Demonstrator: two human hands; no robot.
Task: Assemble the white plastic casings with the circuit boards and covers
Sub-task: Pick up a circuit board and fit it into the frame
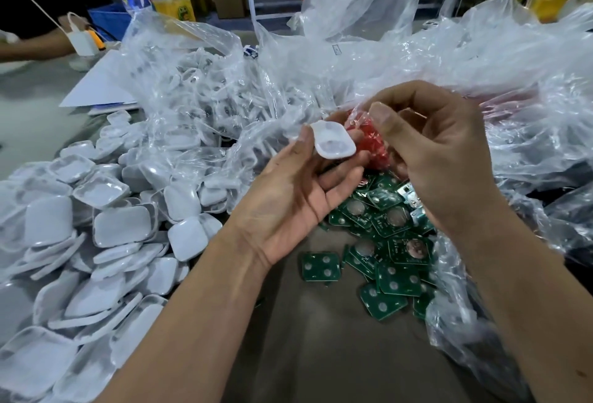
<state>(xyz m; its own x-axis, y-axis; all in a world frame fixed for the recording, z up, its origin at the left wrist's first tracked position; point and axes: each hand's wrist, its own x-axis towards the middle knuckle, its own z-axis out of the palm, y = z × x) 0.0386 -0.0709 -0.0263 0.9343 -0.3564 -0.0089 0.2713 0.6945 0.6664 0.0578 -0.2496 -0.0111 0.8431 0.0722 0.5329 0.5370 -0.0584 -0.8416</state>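
Though bag-veiled, red bits (372, 142) unclear

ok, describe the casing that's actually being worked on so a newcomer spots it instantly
Start at the big heap of white casings on the left, then move right to the two hands at centre. The left hand pinches one white casing, hollow side up. It alone is lifted off the table, beside red parts in clear plastic.
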